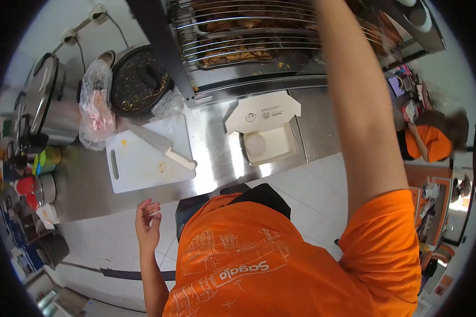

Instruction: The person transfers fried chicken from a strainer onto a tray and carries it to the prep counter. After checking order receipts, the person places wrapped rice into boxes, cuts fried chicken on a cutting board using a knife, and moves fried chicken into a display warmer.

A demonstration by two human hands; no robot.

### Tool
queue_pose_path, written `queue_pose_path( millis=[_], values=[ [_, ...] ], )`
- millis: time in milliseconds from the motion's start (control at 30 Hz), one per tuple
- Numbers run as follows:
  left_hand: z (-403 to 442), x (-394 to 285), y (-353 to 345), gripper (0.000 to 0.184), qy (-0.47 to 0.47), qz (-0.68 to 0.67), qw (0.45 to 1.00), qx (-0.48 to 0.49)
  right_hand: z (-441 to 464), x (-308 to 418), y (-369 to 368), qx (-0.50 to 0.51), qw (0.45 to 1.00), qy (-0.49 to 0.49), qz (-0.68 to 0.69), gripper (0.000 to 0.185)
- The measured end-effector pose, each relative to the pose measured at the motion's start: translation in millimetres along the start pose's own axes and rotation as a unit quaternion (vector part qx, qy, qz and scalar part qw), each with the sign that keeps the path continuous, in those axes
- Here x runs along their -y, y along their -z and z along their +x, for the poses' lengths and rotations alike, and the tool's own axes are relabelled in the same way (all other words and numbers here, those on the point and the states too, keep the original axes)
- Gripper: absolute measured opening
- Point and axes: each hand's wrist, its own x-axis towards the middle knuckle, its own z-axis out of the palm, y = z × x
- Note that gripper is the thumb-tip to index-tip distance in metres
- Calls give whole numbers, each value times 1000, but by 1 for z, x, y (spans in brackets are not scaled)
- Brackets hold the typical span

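Note:
My left hand [148, 217] hangs in front of the counter edge, below the cutting board. Its fingers are loosely bent and apart, with nothing visible in them. My right arm reaches up past the wire racks, and the hand is beyond the top edge of the view. On the steel counter stands an open white paper food box [285, 142] with a pale round mound [256, 145] inside, its lid folded back. To its left lies a white cutting board [137, 174], a knife [161, 143] with a pale handle resting across it.
A display cabinet with wire racks [248, 47] of browned food stands behind the box. At the left are a dark round pan [137, 84], a plastic bag [97, 105] with pinkish contents and a large steel cooker [58, 100]. Another person in orange [433, 141] is at far right.

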Motion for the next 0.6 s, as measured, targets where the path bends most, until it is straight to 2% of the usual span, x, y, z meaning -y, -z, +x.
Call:
queue_pose_path(
  millis=[133,300,433,600],
  values=[
    [-22,12,10,44,33,-24,998,-52,15,-7,10,-30,982,-95,158,24],
    [-36,16,11,40,46,-49,995,-77,27,-17,23,-75,915,-188,349,25],
    [-36,19,11,38,60,-79,990,-104,25,-23,36,-125,850,-217,464,25],
    [-26,22,9,34,39,-90,989,-106,-7,-21,44,-190,796,-210,536,26]
  ],
)
